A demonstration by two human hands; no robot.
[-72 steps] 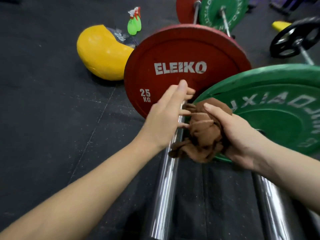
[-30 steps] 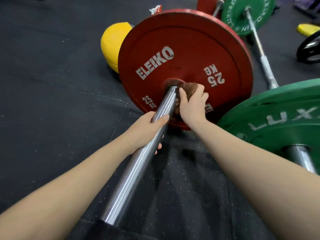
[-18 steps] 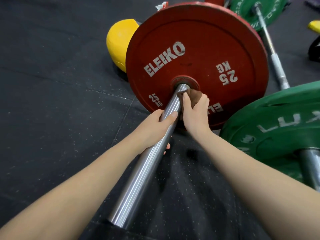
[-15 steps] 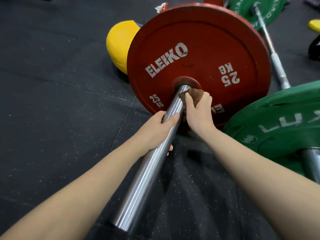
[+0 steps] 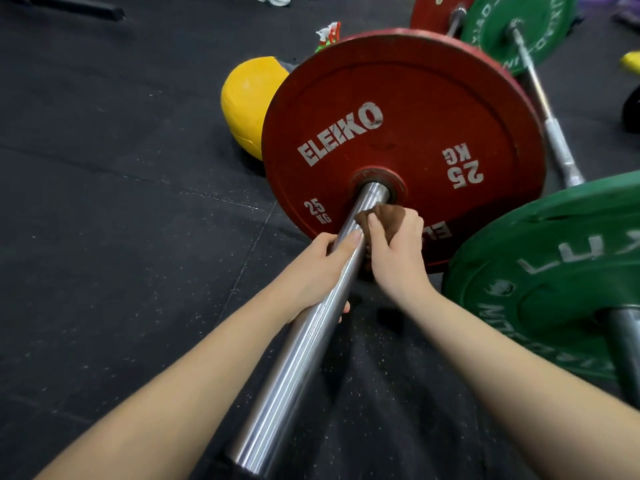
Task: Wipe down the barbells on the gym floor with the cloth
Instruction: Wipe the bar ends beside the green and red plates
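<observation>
To your left, on the black rubber gym floor (image 5: 104, 202), a yellow rounded soft weight (image 5: 249, 102) lies just beside the red round 25 kg plate (image 5: 433, 109). Your left hand (image 5: 311, 268) curls around the shiny steel barbell shaft (image 5: 294, 358), thumb on top. Just beside it, your right hand (image 5: 394, 251) grips the bunched brown cloth (image 5: 384, 216) against the shaft, close to the red plate's hub. A green round plate (image 5: 554, 271) on a second bar stands at your right.

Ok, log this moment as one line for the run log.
stage: wiping | left hand: grips bar | right hand: holds cloth against bar, near red plate
</observation>
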